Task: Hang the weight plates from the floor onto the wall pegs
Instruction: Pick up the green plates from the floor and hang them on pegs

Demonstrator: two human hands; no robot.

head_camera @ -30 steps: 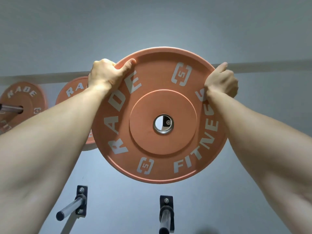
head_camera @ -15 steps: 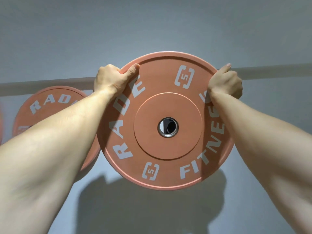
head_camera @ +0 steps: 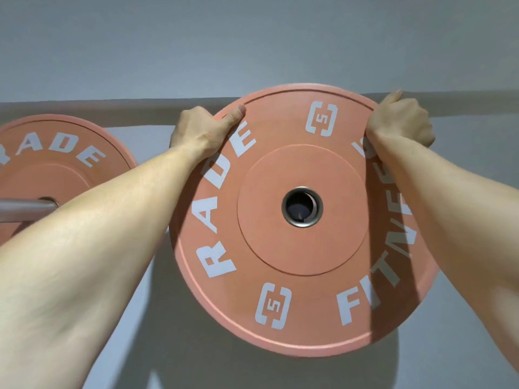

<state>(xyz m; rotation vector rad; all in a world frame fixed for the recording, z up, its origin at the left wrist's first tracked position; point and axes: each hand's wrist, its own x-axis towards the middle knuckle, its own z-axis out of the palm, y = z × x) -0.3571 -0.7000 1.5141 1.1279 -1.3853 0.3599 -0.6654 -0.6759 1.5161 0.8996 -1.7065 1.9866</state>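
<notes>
my left hand [head_camera: 196,130] and right hand [head_camera: 398,122] curl fingers [head_camera: 394,98] over the top rim of the orange bumper plate [head_camera: 303,262]; its centre hole [head_camera: 302,206] faces the wall [head_camera: 252,37] (peg unseen).

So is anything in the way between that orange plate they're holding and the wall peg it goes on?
Nothing visible is. The left hand and right hand grip the plate by its upper rim. Its centre hole is dark, so what lies behind cannot be told. The neighbouring plate hangs apart, to the left.
</notes>
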